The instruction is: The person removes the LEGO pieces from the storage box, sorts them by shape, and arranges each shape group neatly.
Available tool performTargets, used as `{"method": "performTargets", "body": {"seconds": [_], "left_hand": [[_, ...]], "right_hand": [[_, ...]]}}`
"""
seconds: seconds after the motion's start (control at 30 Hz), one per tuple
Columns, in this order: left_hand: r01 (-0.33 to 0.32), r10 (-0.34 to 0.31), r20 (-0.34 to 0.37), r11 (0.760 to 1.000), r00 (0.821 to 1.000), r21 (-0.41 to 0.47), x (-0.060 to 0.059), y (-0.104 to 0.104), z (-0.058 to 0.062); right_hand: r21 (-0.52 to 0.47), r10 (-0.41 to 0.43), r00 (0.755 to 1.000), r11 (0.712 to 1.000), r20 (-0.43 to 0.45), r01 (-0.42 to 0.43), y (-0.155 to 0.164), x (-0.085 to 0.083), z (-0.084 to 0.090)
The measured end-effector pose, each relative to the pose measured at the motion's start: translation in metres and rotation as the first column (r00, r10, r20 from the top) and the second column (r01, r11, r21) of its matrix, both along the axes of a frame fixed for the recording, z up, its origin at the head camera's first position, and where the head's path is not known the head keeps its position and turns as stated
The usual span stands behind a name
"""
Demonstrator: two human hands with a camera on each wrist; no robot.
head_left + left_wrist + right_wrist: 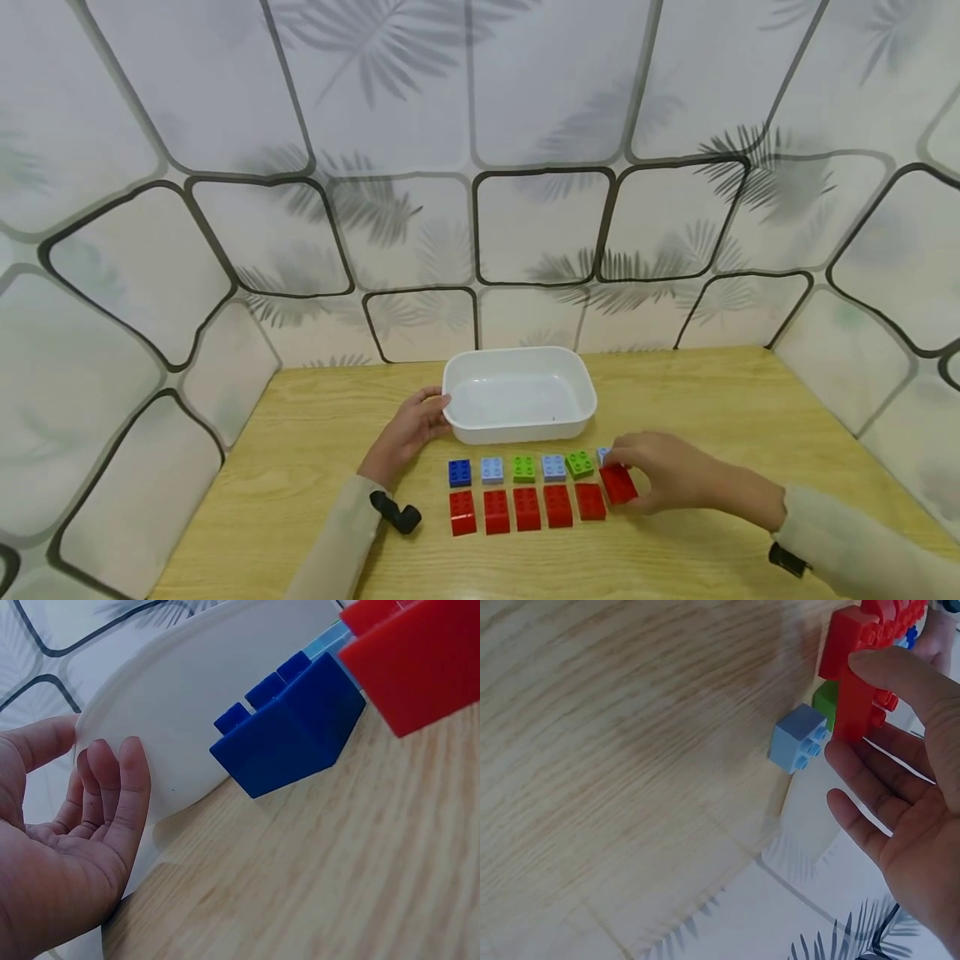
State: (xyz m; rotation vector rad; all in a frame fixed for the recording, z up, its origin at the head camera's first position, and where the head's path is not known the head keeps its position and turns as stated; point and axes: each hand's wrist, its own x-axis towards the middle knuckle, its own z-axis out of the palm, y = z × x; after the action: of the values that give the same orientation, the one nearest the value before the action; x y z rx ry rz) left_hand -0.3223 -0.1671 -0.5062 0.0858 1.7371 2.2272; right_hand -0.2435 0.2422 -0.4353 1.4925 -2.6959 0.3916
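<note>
My right hand pinches a red brick at the right end of a row of several red bricks. In the right wrist view the thumb lies along the red brick, with the other fingers of the right hand stretched out beneath it. Beside it a light blue brick sits on the table. Behind the red row stands a row of small bricks, from dark blue to green. My left hand rests with relaxed fingers against the left wall of an empty white tub.
The wooden table is walled in by patterned panels at the back and on both sides. In the left wrist view, the left hand lies against the tub, close to the dark blue brick.
</note>
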Motion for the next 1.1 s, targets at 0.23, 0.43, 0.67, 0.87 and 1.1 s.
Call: {"method": "performTargets", "body": {"seconds": [0.23,0.43,0.67,0.87,1.1], "left_hand": [[-0.004,0.004,-0.001,1.0,1.0,0.002,-0.002,0.001,0.001],[-0.012,0.013,0.054,1.0,0.998,-0.009,-0.004,0.002,0.002],[-0.013,0.013,0.059,1.0,0.998,0.0,-0.004,0.002,0.002],[-0.009,0.009,0.054,1.0,0.998,-0.005,-0.004,0.001,0.004],[0.011,-0.012,0.045,1.0,0.999,0.024,-0.002,0.0,0.003]], "right_hand": [[0.029,-0.037,0.998,0.999,0.049,0.036,0.004,0.003,-0.006],[0.057,-0.066,0.994,0.997,0.091,0.061,0.004,0.004,-0.013],[0.075,-0.077,0.995,0.995,0.07,0.072,0.004,0.006,-0.017],[0.074,-0.056,0.998,0.996,0.04,0.053,0.002,0.005,-0.02],[0.059,-0.036,0.999,0.998,-0.002,0.036,0.003,0.005,-0.022]]}}
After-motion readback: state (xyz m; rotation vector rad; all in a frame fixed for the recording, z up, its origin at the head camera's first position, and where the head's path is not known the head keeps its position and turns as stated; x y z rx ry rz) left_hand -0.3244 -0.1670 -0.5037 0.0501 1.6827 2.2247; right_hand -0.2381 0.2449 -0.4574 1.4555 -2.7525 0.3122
